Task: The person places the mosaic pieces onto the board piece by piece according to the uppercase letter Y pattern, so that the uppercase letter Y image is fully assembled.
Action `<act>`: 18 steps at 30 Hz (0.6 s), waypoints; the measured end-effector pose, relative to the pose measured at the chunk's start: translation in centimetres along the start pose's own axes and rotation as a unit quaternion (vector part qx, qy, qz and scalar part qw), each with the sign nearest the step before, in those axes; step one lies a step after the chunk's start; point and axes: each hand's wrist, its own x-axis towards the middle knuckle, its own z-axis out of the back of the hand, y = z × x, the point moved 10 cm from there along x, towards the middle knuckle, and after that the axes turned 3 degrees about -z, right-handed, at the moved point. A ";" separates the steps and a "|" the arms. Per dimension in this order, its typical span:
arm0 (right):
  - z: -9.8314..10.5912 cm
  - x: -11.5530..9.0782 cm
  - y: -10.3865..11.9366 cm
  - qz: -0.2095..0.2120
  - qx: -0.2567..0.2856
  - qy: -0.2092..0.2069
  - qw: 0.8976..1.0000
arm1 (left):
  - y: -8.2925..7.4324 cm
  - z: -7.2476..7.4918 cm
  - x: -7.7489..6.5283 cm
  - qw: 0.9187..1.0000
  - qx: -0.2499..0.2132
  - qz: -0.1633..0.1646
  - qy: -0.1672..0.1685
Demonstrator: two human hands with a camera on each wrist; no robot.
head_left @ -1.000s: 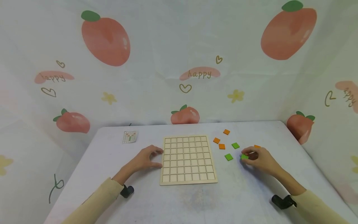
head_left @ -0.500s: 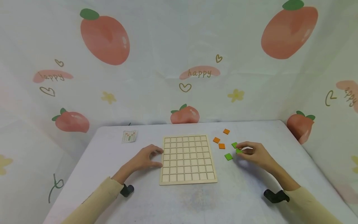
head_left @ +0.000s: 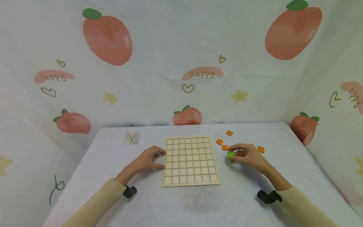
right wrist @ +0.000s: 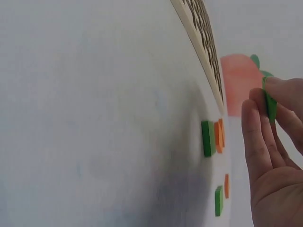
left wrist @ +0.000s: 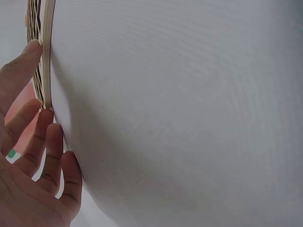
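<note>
Right hand (head_left: 246,155): fingers pinch a small green square tile (head_left: 230,154) just above the white tabletop (head_left: 244,201), right of the pale wooden grid board (head_left: 190,161). Left hand (head_left: 146,160): fingers relaxed, tips against the board's left edge. Orange square tiles (head_left: 225,147) lie nearby.

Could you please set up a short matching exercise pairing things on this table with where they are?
Things:
1. square wooden grid board
2. small patterned paper card
3. green square tile
4. lone orange square tile

Places:
A. pinched in the right hand
B. far left of the table
C. touched by the left hand
D. just right of the right hand

Pairs: 1-C, 2-B, 3-A, 4-D
</note>
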 end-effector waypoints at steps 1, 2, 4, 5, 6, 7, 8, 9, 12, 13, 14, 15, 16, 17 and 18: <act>-0.3 0.2 0.1 0.004 0.002 0.003 1.000 | 0.0 0.0 0.0 1.000 0.000 -0.002 0.000; -0.6 0.3 0.1 0.008 0.005 0.007 1.000 | 0.0 0.0 0.0 1.000 -0.001 -0.004 -0.001; -1.2 0.7 0.3 0.015 0.015 0.018 1.000 | 0.0 -0.1 0.1 1.000 -0.003 -0.005 -0.001; -1.6 0.8 0.4 0.019 0.019 0.022 0.999 | 0.1 -0.1 0.1 1.000 -0.004 -0.005 -0.001; -1.9 1.0 0.5 0.022 0.022 0.026 0.999 | 0.1 -0.1 0.1 1.000 -0.005 -0.004 -0.001; -2.3 1.1 0.7 0.029 0.025 0.031 0.999 | 0.1 -0.1 0.1 1.000 -0.005 -0.003 -0.001; -2.6 1.3 0.8 0.032 0.028 0.034 0.999 | 0.2 -0.1 0.1 1.000 -0.006 -0.002 0.000; -3.0 1.4 1.0 0.035 0.029 0.036 0.998 | 0.2 -0.1 0.1 1.000 -0.005 0.000 0.000; -4.1 1.9 1.3 0.039 0.021 0.040 0.998 | 0.3 -0.1 0.2 1.000 -0.004 0.002 0.000; -4.5 2.0 1.4 0.036 0.021 0.043 0.998 | 0.3 -0.1 0.1 1.000 -0.004 0.003 0.001; -4.9 2.2 1.5 0.033 0.020 0.046 0.998 | 0.3 -0.1 0.1 1.000 -0.003 0.003 0.001; -5.3 2.2 1.6 0.033 0.019 0.051 0.998 | 0.4 -0.1 0.1 1.000 -0.003 0.003 0.001; -5.8 2.3 1.7 0.031 0.020 0.056 0.998 | 0.4 -0.1 0.1 1.000 -0.003 0.002 0.002; -6.3 2.4 1.8 0.031 0.021 0.062 0.997 | 0.5 -0.1 0.1 1.000 -0.005 0.002 0.003; -6.7 2.5 1.9 0.031 0.023 0.070 0.997 | 0.5 -0.2 0.1 1.000 -0.006 0.002 0.004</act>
